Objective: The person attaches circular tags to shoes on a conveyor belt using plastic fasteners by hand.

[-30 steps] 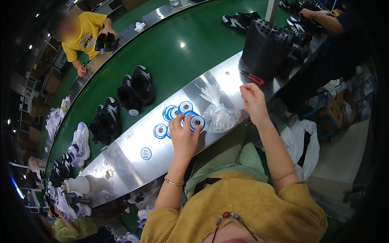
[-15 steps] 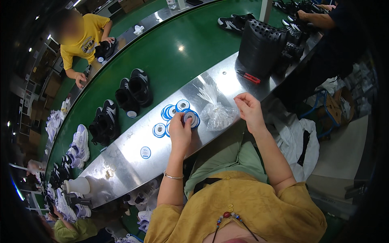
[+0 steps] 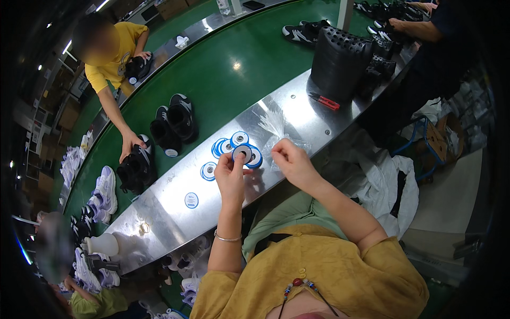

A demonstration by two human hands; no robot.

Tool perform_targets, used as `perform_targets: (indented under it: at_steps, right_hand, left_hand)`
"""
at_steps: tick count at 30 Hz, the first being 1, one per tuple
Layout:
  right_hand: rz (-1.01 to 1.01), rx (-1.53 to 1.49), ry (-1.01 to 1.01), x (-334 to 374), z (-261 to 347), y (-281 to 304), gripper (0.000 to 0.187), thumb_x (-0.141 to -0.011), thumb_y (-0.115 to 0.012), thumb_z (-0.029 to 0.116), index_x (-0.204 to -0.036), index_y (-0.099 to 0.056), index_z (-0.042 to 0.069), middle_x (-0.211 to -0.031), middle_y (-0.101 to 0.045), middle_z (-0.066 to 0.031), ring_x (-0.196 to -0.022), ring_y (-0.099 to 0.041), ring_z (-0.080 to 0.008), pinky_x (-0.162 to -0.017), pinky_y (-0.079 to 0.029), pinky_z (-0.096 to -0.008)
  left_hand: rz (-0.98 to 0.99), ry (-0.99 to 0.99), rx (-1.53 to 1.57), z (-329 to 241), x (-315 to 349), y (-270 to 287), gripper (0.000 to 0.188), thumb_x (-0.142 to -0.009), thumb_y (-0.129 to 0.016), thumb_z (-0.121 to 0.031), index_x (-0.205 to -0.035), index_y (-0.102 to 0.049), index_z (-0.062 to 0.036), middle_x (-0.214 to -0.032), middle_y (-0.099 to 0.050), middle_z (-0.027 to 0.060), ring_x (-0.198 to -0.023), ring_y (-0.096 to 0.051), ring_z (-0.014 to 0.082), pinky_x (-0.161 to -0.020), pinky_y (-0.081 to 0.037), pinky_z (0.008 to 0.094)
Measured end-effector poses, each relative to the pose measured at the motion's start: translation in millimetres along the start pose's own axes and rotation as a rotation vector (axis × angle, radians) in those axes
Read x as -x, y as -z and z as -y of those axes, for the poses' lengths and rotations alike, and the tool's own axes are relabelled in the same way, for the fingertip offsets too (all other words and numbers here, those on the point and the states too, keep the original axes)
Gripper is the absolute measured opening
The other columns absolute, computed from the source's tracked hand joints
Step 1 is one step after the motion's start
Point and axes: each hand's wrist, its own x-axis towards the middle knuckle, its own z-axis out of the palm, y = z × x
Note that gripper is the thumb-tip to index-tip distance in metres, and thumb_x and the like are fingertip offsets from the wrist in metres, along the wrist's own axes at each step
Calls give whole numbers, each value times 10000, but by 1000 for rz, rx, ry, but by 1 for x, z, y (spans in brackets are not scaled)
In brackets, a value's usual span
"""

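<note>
My left hand (image 3: 230,178) pinches a round grey tag with a dark centre (image 3: 245,148) between thumb and fingers, above the metal ledge. Beneath and around it lie several overlapping blue-rimmed round tags (image 3: 239,139); a single white one (image 3: 191,200) rests apart, to the left. My right hand (image 3: 293,164) is closed, fingertips pinched together, just right of the held tag. Whatever those fingertips hold is too small to make out. Partly hidden behind that hand is a clear plastic bag (image 3: 303,144) with a bundle of thin white strands (image 3: 273,122) sticking out.
Pairs of black shoes (image 3: 183,119) and white-and-lilac shoes (image 3: 107,186) stand on the green surface (image 3: 234,90). A co-worker's hand (image 3: 131,142) grips a black shoe. A tall black perforated object (image 3: 340,66), a red-and-black tool (image 3: 325,101) and a white cup (image 3: 103,244) occupy the ledge.
My right hand has moved left and down, across the bag toward the left hand. The tag in my left hand is lifted and turned. A co-worker's arm has reached to the black shoes.
</note>
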Motion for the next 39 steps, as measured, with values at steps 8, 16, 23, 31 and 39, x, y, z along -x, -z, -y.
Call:
perform_targets:
  at_steps: [8,16,23,31,39]
  right_hand:
    - [-46,65,131,-8,5,-21,75,-846,-550,76,-843,-526,5,-685,-605,-162,-622,-612,-327,-554,-463,-384]
    - [-75,73,121,-5,2,-23,78,-867,-530,78,-880,-515,2,-696,-606,-169,-657,-621,-337,-576,-476,-391]
    - [-5,-104,96,3,2,-17,172,-898,-446,-4,-1069,-457,4,-676,-518,-49,-620,-503,-122,-583,-418,-269]
    - [155,-273,114,14,-16,-6,207,-903,-412,1,-1107,-451,8,-723,-567,-75,-642,-548,-133,-584,-435,-279]
    - [311,-707,-225,20,-3,7,133,-911,-457,71,-1022,-524,46,-733,-491,17,-570,-391,-30,-481,-299,-178]
  left_hand:
    - [90,-69,246,-2,15,-8,95,-898,-574,-69,-891,-546,21,-881,-642,111,-763,-639,147,-630,-567,247]
    - [138,-86,311,-2,22,-13,110,-885,-586,-63,-871,-581,46,-959,-639,142,-844,-633,192,-808,-553,361]
    - [176,-136,234,3,20,-17,134,-867,-614,-36,-973,-625,45,-1006,-640,99,-886,-596,142,-798,-504,263]
    - [336,-38,166,-5,31,-18,140,-850,-619,-11,-988,-639,7,-909,-621,12,-798,-551,67,-720,-445,194]
    - [256,-312,-11,6,34,-19,84,-822,-635,-25,-894,-617,14,-1079,-569,111,-932,-580,161,-796,-468,250]
